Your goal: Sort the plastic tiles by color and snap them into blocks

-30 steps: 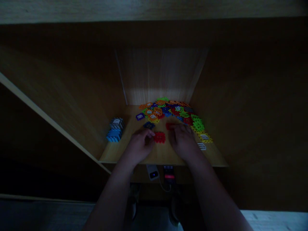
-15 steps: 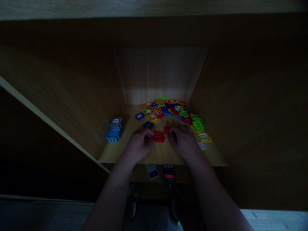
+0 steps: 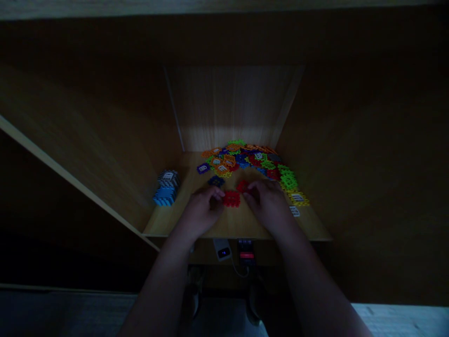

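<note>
On a small wooden tabletop [image 3: 231, 224] my left hand [image 3: 201, 210] pinches the left side of a red interlocking plastic tile [image 3: 231, 199]. My right hand [image 3: 268, 203] is closed on a second red tile [image 3: 242, 186], held just above and to the right of the first, the two nearly touching. A dark blue tile [image 3: 216, 180] lies just beyond my left fingers. The scene is very dim.
A pile of several orange, green, blue and red tiles [image 3: 245, 161] covers the far part of the table. Yellow and white tiles [image 3: 297, 199] lie at the right. A blue and grey stack [image 3: 166, 188] stands at the left edge. Wooden panels wall in both sides.
My right hand has carried its red tile leftwards and closer to the red tile held by my left hand. My left hand has hardly moved.
</note>
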The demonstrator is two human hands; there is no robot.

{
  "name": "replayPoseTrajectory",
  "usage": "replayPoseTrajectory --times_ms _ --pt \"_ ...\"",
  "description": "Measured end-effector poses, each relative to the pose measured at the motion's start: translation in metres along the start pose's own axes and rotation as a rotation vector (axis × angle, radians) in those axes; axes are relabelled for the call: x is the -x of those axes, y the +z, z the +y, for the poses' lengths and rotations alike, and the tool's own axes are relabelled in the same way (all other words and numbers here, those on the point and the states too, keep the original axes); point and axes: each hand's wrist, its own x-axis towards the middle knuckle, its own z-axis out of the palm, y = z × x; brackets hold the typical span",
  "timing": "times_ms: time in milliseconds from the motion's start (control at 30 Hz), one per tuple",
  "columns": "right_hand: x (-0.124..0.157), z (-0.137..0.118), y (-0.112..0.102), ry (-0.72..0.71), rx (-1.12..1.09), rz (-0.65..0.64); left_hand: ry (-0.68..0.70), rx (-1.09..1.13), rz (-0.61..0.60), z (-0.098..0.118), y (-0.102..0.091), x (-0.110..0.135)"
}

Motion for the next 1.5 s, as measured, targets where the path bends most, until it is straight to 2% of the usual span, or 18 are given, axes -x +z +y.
replayPoseTrajectory --times_ms 100,300,967,1500 --pt "0.0023 -0.0041 -0.0043 -0.079 -0.12 0.001 0.003 0.045 -0.001 -0.0021 0.0003 -0.0006" --pt "0.0059 -0.0088 -0.0077 -0.151 -0.248 -0.122 -0.017 0.109 0.014 -0.003 0.0 -0.0006" --pt "0.0048 -0.0076 -0.0054 -0.16 -0.26 -0.197 -0.027 0.094 0.005 -0.0013 0.0 -0.0017" --pt "0.0055 -0.0079 -0.0059 -0.178 -0.254 -0.191 -0.014 0.113 0.001 -0.0065 0.0021 -0.0012"
